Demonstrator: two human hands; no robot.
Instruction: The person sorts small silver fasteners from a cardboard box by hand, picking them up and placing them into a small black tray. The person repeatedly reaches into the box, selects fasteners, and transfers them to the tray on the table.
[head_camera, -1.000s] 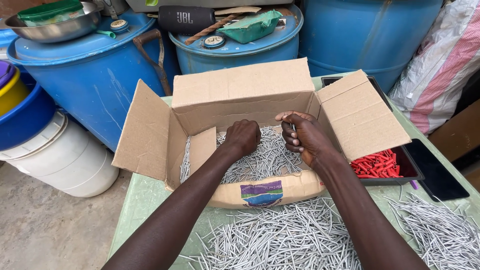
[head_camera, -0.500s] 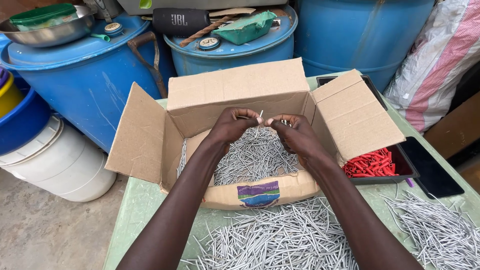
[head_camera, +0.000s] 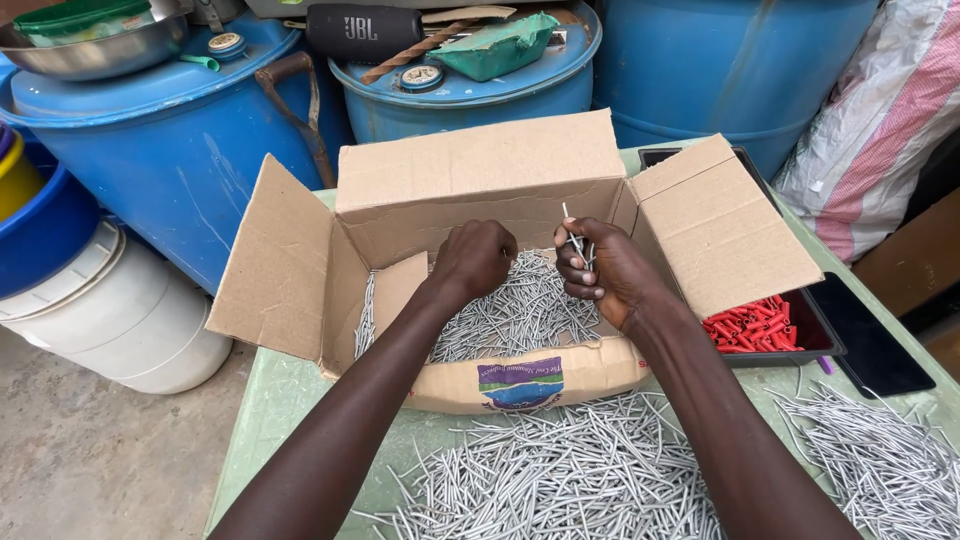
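I see dull grey metal nails (head_camera: 520, 310) in a matt brown cardboard box (head_camera: 480, 180), beside glossy red plastic plugs (head_camera: 755, 325).

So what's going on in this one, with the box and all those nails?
A person has both hands inside an open cardboard box half full of silver nails. The right hand pinches a small bunch of nails upright; the left hand is closed just above the heap. More nails lie in loose piles on the green table in front of the box, and a black tray of red plugs sits to the right.

Blue drums (head_camera: 150, 130); red plugs (head_camera: 755, 325)
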